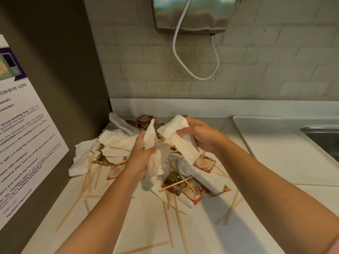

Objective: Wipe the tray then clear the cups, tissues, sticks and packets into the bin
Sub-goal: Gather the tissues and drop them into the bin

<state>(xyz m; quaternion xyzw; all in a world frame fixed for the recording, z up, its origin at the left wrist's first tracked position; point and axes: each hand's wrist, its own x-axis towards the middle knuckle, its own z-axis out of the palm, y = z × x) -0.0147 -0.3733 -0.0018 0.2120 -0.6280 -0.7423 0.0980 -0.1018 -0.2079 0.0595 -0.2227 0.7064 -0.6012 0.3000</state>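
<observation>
Pale counter, crumpled white tissues, red packets

I see white tissues, red-and-white packets and pale tan sticks. My desk is white. The wall is beige brickwork.

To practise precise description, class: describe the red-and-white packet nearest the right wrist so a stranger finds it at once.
From the steel sink on the right, look left to the litter pile on the white counter. Just below the right hand lies the packet, atop white tissue and uncovered; other red packets are crossed by sticks or half buried.
</observation>
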